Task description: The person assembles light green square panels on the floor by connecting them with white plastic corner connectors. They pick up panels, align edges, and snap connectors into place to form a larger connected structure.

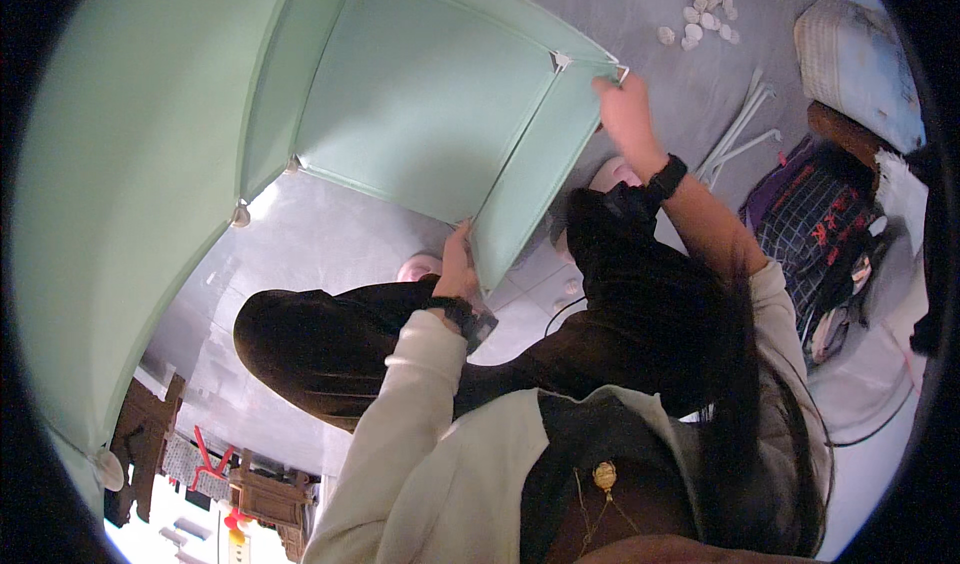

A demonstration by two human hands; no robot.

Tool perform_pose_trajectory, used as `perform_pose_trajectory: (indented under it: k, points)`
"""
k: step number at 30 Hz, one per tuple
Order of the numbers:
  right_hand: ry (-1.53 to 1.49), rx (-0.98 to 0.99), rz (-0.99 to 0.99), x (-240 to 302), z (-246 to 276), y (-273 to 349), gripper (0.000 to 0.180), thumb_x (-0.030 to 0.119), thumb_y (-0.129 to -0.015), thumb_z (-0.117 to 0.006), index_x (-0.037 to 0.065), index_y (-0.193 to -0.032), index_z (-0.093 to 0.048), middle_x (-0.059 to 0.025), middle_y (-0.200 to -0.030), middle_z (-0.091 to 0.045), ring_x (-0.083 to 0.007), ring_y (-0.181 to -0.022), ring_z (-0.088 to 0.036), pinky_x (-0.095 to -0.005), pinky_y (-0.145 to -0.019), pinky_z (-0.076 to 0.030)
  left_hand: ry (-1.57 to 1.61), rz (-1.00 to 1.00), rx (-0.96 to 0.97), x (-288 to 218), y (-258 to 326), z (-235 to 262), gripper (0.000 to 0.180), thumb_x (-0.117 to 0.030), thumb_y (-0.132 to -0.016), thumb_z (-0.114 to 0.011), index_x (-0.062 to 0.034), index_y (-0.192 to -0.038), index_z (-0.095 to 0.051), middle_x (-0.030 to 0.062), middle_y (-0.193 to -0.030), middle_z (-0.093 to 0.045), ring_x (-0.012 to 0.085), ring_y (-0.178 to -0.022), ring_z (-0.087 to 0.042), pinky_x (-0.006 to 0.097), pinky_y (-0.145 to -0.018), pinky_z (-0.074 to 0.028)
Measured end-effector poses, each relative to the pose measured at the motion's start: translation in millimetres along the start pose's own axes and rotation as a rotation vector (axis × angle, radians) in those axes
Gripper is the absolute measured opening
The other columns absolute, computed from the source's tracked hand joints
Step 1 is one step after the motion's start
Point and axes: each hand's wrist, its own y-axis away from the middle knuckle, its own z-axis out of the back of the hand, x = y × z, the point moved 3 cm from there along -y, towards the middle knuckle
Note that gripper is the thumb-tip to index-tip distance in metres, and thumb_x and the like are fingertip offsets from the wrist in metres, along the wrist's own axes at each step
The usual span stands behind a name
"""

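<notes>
- At your left, the large green panel (130,194) is smooth and faintly glossy; leave it unpressed, since so thin a sheet would probably flex
- Right of it, the open green box (420,94) shows a flat, nearly square inner sheet over the grey floor (300,239); its corners carry small pale connectors (293,165), hard-looking and knobby, so guide any edge near them gently
- Your left hand (458,269) touches the near end of the narrow green panel, by the box's lower right corner; I cannot tell whether its fingers close around the edge
- Between your hands, the narrow green panel (540,164) slants along the box's right side, a thin, matte-looking rectangle; support both ends equally so it doesn't twist
- Your right hand (628,114) grips that panel's far end, fingers curled over its corner; press along the edge rather than into the middle
- Past that hand, toward the floor's far right side, lie round white discs (708,21), chalky-looking and scattered, and nearer you slim, straight white rods (748,146); keep your elbow clear of the rods
</notes>
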Motion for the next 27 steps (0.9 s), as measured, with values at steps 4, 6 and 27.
perform_pose_trajectory:
  k: [4, 6, 27]
  points:
    - [0.062, -0.094, 0.177, -3.0, -10.7, -2.8, 0.022, 0.010, -0.083, -0.050, -0.007, -0.091, -0.060, -0.0247, -0.080, -0.064, -0.0388, -0.075, -0.064, -0.0444, -0.066, -0.048, -0.339, -0.115, -0.311, 4.1, 13.0, 0.5, 0.044, -0.039, -0.095, -0.051, 0.0029, -0.106, -0.059, 0.0165, -0.098, -0.062, 0.0258, -0.083, -0.061, 0.039, -0.068, -0.050]
    - [0.063, -0.078, 0.165, -5.9, -14.3, -3.7, 0.022, 0.010, -0.083, -0.050, -0.006, -0.094, -0.060, -0.0266, -0.084, -0.063, -0.0428, -0.080, -0.062, -0.0457, -0.071, -0.047, -0.497, -0.078, -0.373, -0.2, 8.4, 4.1, 0.044, -0.034, -0.096, -0.050, 0.0057, -0.114, -0.056, 0.0159, -0.105, -0.062, 0.0242, -0.089, -0.061, 0.037, -0.077, -0.048]
    - [-0.044, 0.044, -0.022, 6.7, -19.5, -6.8, 0.023, 0.005, -0.082, -0.046, -0.006, -0.099, -0.057, -0.0240, -0.081, -0.064, -0.0366, -0.065, -0.066, -0.0424, -0.051, -0.054, -0.386, -0.123, -0.214, 5.1, -40.5, 36.0, 0.033, -0.033, -0.091, -0.053, -0.0012, -0.085, -0.058, 0.0085, -0.058, -0.052, 0.0219, -0.043, -0.052, 0.035, -0.037, -0.041]
